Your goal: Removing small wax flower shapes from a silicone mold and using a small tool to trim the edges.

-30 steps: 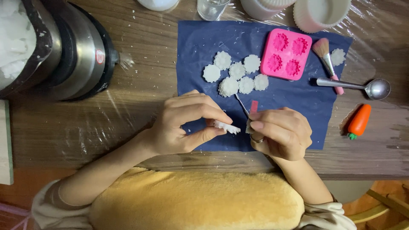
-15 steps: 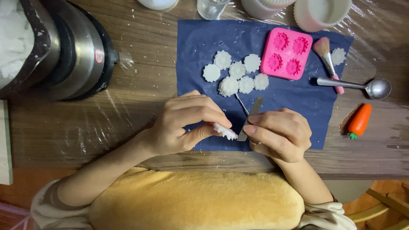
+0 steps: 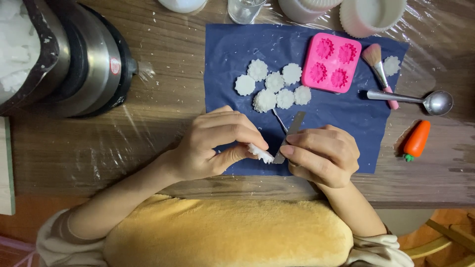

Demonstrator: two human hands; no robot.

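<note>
My left hand [image 3: 217, 143] pinches a small white flower-shaped piece [image 3: 260, 153] between thumb and fingers, just above the near edge of a dark blue mat [image 3: 232, 54]. My right hand [image 3: 324, 155] grips a thin grey metal blade [image 3: 289, 136], whose lower end touches the white piece. Several more white flower-shaped pieces [image 3: 273, 89] lie in a cluster on the mat just beyond my hands. A pink mould [image 3: 330, 62] with flower-shaped cavities sits to their right.
A steel cooker [image 3: 74, 59] holding white material stands at the left. A pink-handled brush [image 3: 378, 69], a metal spoon [image 3: 420, 100] and a small orange carrot-shaped object [image 3: 416, 140] lie at the right. Cups and a glass [image 3: 245, 9] line the far edge.
The blade in my right hand has swung from upright to slanting against the white piece. Both hands stay at the mat's near edge.
</note>
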